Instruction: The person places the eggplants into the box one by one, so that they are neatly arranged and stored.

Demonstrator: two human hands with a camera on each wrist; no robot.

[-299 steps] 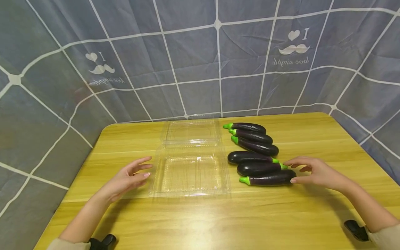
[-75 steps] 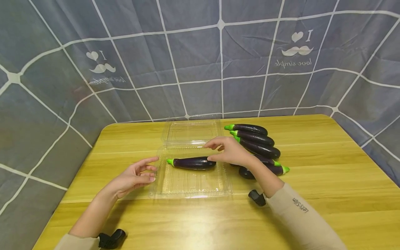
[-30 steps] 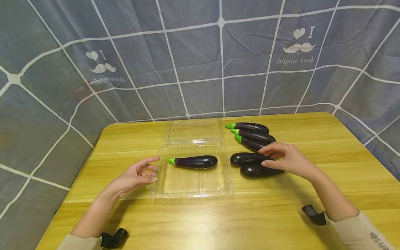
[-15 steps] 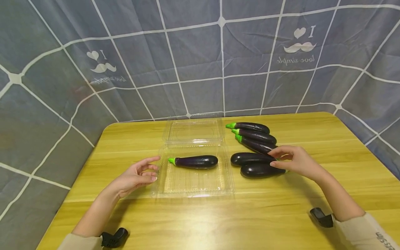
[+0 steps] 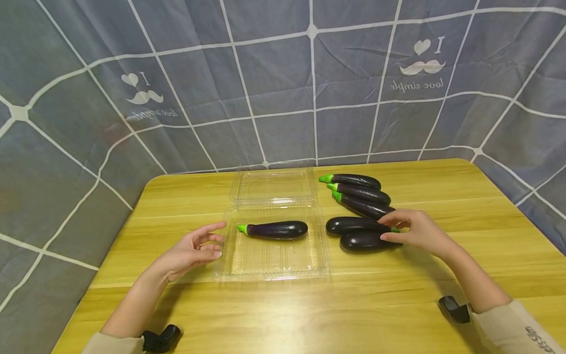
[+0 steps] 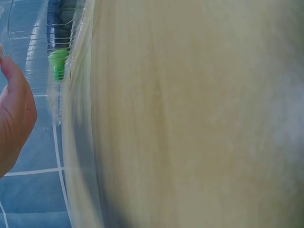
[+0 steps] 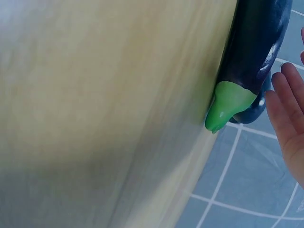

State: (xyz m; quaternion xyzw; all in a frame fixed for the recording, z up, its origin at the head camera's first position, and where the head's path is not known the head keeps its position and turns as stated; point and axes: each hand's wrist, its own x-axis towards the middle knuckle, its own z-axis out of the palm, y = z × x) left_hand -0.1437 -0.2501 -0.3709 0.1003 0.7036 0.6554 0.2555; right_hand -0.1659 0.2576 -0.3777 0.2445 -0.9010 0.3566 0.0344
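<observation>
Your right hand is at the near eggplant, just right of the clear box.

From the head view, your right hand [image 5: 417, 232] has loose fingers touching the near eggplant [image 5: 364, 241]; your left hand [image 5: 190, 250] waits open at the clear box [image 5: 274, 258] (one eggplant [image 5: 276, 229] lies inside). Left wrist view: only a blurry box edge and your palm. Right wrist view: straight fingers beside the green stem [image 7: 228, 105]. It looks smooth, so a loose hold could let it roll.
</observation>
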